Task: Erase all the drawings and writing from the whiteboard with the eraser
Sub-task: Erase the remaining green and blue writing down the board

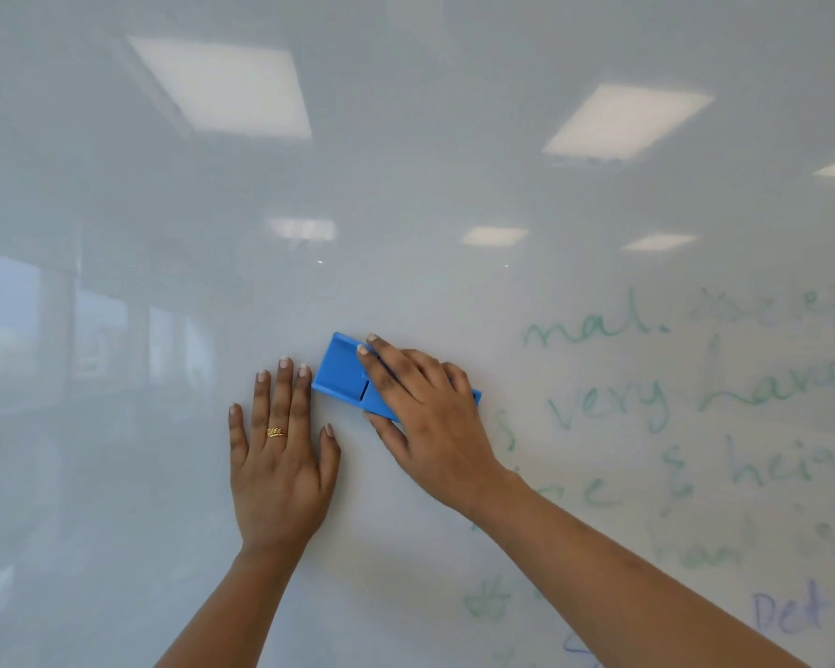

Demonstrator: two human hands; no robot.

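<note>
Wiping: right hand (425, 426) grips eraser (341, 373), pressing it flat to whiteboard (165, 282) for full pad contact | left hand (278, 465) splayed flat just left of eraser, likely bracing | unerased writing (613, 407) lies right of right hand.

Blue eraser (343, 373) sits flat on the whiteboard (406, 185) mid-frame, tilted down to the right. Smudgy green writing (608, 402) fills the right side, blue writing (786, 614) lower right.

head view looks straight at the whiteboard (406, 151) from close range.
</note>
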